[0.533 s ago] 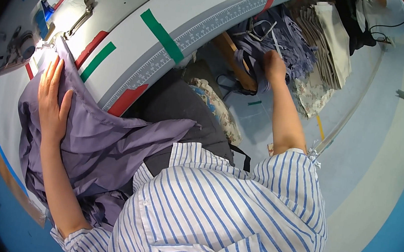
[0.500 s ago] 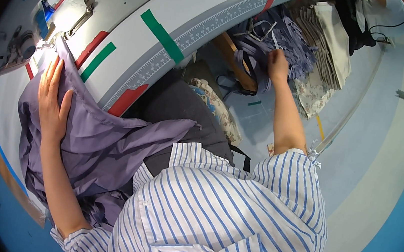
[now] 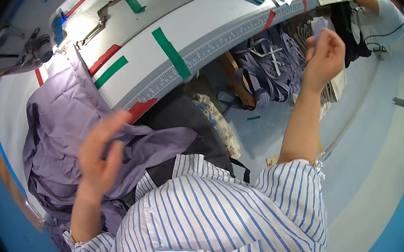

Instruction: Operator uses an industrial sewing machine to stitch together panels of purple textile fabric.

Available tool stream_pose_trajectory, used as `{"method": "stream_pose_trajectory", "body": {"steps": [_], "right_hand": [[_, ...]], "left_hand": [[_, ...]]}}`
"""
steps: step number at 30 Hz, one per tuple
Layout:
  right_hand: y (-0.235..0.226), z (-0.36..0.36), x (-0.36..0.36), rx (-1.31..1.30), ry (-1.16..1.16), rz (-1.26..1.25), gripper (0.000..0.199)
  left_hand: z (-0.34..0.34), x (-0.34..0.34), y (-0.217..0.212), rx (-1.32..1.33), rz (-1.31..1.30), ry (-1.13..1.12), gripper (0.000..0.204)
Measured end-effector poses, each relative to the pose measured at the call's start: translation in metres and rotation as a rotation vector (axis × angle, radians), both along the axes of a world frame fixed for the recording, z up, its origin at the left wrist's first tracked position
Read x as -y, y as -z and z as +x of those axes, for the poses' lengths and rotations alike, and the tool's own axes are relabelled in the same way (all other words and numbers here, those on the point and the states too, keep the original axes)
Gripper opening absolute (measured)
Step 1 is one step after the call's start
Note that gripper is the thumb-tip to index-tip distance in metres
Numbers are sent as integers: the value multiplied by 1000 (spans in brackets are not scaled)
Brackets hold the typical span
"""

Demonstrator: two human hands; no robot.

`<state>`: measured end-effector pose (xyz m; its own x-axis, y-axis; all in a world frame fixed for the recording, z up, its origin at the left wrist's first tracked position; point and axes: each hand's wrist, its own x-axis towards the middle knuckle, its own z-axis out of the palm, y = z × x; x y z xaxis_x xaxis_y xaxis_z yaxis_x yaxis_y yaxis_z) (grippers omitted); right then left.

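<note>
Left hand [image 3: 100, 156] has lifted, half-spread, empty; right hand [image 3: 327, 53] pinches a flat lavender scrap [image 3: 319, 26]; smooth purple cloth [image 3: 64, 116] (likely clamped) overhangs the surface edge [image 3: 216, 49].

Cloth [image 3: 60, 129] lies left of the strip pile [image 3: 272, 66].

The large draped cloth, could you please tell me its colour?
The large draped cloth is greyish purple, best seen in the head view.

White tbl [image 3: 198, 30], bright lt [image 3: 70, 33] L; blue flr [image 3: 403, 231], pale strip [image 3: 383, 193].
</note>
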<state>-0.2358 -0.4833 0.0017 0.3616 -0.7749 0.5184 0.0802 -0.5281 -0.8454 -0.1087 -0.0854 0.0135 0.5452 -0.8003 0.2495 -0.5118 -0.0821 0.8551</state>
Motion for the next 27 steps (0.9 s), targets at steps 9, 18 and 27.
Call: {"method": "stream_pose_trajectory", "body": {"steps": [9,18,27], "right_hand": [[2,15,-222,-173,-1126,-189,41],[25,26,-274,-714,-1852,-497,31],[-9,110,-262,-730,-1453,513,25]], "left_hand": [[-16,7,-14,-1097,-861,-205,22],[29,-88,-8,-1101,-668,-477,31],[-8,-85,-1,-1282,-423,-458,24]]}}
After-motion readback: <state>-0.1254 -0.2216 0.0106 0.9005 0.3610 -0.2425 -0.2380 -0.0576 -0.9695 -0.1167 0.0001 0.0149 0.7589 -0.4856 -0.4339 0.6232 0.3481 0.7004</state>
